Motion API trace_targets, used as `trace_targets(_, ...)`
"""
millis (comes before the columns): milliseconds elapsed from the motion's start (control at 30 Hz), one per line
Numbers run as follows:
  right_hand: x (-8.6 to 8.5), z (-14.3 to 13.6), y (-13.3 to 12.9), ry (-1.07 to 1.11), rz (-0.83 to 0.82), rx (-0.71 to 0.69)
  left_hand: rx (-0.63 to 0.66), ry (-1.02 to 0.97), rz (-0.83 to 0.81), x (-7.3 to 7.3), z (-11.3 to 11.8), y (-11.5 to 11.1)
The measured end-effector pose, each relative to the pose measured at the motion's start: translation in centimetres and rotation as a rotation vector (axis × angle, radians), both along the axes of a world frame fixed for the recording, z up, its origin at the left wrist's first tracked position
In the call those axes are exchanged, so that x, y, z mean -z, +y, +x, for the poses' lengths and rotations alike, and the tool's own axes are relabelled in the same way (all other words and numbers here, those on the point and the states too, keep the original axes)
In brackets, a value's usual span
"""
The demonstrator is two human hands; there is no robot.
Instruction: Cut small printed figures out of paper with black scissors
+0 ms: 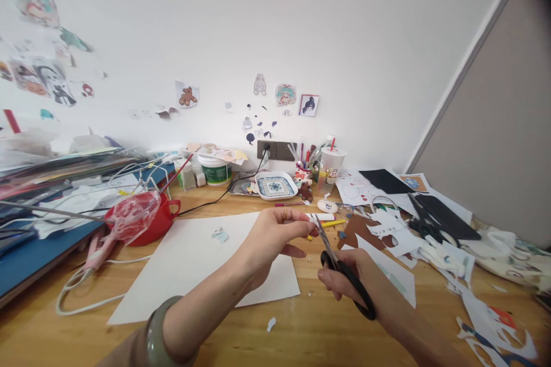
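Black-handled scissors [355, 285] are held in my right hand [350, 272], blades pointing up and to the left. My left hand [275, 238] is closed in a pinch at the blade tips, on a small piece of paper [313, 219] mostly hidden by the fingers. Beneath my left forearm lies a large white sheet [172, 264], with a small blue-grey cut-out [220, 234] on it. A tiny paper scrap [271, 324] rests on the wooden table [232, 338] in front of the sheet.
A red mug [150, 229] and white cables stand left of the sheet. Behind are a patterned tray [276, 186], a pen holder [303, 173] and a lidded cup [330, 169]. Paper offcuts [495, 321], brown paper [359, 232] and more scissors [424, 221] lie at the right.
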State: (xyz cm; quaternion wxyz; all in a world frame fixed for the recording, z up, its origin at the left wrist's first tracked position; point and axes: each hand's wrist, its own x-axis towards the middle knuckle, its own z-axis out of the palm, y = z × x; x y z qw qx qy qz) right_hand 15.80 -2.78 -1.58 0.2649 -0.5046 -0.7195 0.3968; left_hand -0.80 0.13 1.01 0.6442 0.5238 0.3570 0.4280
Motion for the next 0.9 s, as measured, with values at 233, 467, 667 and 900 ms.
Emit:
trace_targets(233, 0.07, 0.04, 0.05, 0.000, 0.007, -0.016, 0.012, -0.007, -0.002, 0.03, -0.01, 0.08)
trace_targets(467, 0.12, 0.00, 0.14, 0.000, 0.000, -0.022, 0.021, 0.000, -0.006, 0.01, -0.01, 0.06)
trace_targets(667, 0.20, 0.12, 0.06, -0.004, 0.007, -0.026, 0.019, -0.001, -0.010, -0.01, 0.00, 0.10)
trace_targets(900, -0.05, 0.08, 0.03, 0.015, 0.003, -0.022, 0.040, 0.024, -0.014, 0.24, 0.05, 0.19)
